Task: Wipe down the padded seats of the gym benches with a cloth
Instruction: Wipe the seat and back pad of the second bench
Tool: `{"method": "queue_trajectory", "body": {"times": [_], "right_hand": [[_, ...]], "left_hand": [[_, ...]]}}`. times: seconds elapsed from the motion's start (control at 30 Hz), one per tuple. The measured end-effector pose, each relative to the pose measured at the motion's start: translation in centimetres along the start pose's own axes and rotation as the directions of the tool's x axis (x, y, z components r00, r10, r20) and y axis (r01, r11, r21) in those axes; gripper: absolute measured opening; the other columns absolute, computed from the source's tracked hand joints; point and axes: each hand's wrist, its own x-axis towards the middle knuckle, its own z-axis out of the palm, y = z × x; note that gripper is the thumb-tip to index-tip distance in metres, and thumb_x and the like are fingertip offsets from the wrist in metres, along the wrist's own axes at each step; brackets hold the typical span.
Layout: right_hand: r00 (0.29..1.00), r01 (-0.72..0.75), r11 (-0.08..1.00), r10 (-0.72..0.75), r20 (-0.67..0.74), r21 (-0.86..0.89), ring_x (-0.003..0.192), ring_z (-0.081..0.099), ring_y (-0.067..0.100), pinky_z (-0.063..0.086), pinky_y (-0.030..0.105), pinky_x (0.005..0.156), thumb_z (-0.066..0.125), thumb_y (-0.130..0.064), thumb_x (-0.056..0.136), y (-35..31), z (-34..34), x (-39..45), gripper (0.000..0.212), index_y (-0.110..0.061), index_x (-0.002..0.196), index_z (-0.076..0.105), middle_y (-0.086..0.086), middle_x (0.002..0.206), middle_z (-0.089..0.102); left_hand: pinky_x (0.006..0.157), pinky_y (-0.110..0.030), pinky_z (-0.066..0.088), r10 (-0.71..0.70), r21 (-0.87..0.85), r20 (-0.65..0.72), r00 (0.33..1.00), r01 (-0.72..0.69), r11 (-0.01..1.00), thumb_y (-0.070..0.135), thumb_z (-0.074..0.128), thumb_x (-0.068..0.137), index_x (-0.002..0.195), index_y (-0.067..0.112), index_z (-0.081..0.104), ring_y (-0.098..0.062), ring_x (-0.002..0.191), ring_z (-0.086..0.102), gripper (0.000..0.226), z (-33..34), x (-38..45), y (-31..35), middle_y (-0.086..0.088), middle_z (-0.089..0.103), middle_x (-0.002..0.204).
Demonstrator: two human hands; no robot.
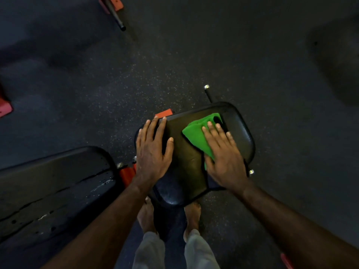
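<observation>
A black padded seat (186,162) stands right below me, on an orange frame. My right hand (223,156) lies flat with straight fingers on a folded green cloth (196,134) and presses it onto the right half of the seat. My left hand (153,148) rests flat on the seat's left edge, fingers spread and straight. To the left lies a longer black bench pad (54,189), cracked and worn, with wet spots near its end.
Dark speckled rubber floor (116,84) surrounds the seat. Orange frame parts show at the top left (111,3) and far left (4,107), with a black bar (116,16) jutting out. A chrome-tipped peg (206,90) sticks out behind the seat. My bare feet (192,212) stand beneath it.
</observation>
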Motion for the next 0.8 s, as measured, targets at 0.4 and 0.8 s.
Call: {"method": "queue_trajectory", "body": {"times": [0.4, 0.8], "right_hand": [[0.970, -0.227, 0.969, 0.234, -0.071, 0.098, 0.157, 0.022, 0.023, 0.024, 0.053, 0.125, 0.048, -0.028, 0.090, 3.5, -1.8, 5.9, 0.072, -0.020, 0.160, 0.034, 0.003, 0.168, 0.029], [0.973, -0.201, 0.974, 0.211, -0.097, 0.106, 0.146, 0.040, 0.032, 0.027, 0.055, 0.123, 0.044, -0.035, 0.088, 1.9, -1.5, 8.4, 0.065, -0.014, 0.149, 0.051, 0.011, 0.154, 0.050]], "left_hand": [[0.127, -0.043, 0.008, -0.025, -0.067, 0.010, 1.000, 0.026, 0.997, 0.046, 0.044, 0.102, 0.160, 0.025, 0.031, -0.019, 0.157, 0.012, 0.064, -0.2, 0.1, 0.2, 0.001, 0.024, 0.169], [0.126, -0.049, 0.011, -0.150, -0.153, -0.063, 0.987, 0.139, 0.978, 0.039, 0.051, 0.092, 0.152, 0.017, 0.044, -0.028, 0.155, 0.021, 0.065, -0.2, 0.7, 2.5, -0.005, 0.036, 0.162]]}}
